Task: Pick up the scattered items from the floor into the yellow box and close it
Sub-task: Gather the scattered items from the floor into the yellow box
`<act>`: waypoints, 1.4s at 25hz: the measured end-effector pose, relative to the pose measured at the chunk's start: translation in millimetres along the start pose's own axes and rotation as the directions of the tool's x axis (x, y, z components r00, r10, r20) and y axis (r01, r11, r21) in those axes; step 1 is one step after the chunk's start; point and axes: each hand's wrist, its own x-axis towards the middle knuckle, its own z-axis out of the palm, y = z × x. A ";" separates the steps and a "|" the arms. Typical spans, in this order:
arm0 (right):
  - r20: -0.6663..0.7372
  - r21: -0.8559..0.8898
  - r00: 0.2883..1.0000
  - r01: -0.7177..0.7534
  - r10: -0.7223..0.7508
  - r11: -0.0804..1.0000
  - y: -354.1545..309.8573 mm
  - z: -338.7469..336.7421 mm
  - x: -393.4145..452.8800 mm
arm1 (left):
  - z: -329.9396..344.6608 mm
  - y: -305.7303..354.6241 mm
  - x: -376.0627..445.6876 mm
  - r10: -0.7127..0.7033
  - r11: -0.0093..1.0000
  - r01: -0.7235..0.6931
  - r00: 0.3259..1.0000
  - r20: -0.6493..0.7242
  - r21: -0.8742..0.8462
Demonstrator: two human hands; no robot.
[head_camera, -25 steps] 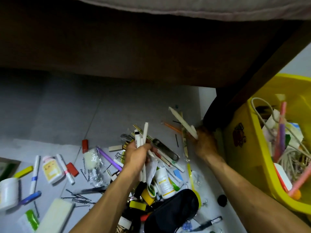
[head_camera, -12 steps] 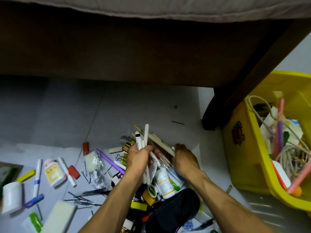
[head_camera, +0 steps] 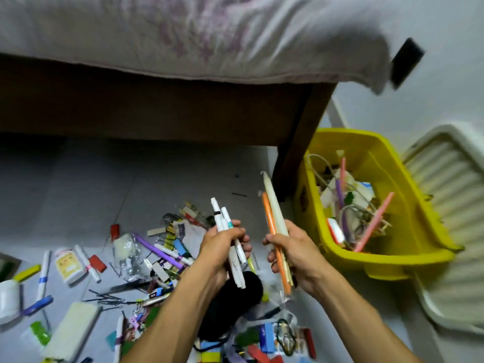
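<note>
Right hand (head_camera: pixel 293 251) now off the pile, gripping candles (head_camera: pixel 275 218); left hand (head_camera: pixel 221 247) still round pens (head_camera: pixel 230 239).

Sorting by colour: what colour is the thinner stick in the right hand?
Orange, beside a cream-white candle, as the head view shows: the orange stick in the right hand.

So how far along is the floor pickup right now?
Early to midway. The yellow box already holds cords and sticks. In hand: the left hand grips white pens, and the right hand holds an orange stick and a cream one. Left: the floor pile, then the ribbed lid, still off.
</note>
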 end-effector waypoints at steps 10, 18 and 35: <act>-0.270 0.014 0.960 0.086 -0.079 0.996 -118.5 -156.0 -40.3 | 205.3 12.2 -44.0 -0.011 0.982 -0.041 0.962 0.273 0.184; 0.015 -0.852 0.929 0.205 -0.370 0.482 -55.6 -171.6 31.0 | 158.0 -35.2 31.3 0.056 -0.475 -0.635 0.670 0.741 0.610; 0.143 -0.982 0.988 0.134 -0.062 -0.131 -27.9 -147.9 107.5 | 144.8 -53.3 30.9 0.156 -0.385 -0.590 0.717 0.680 0.710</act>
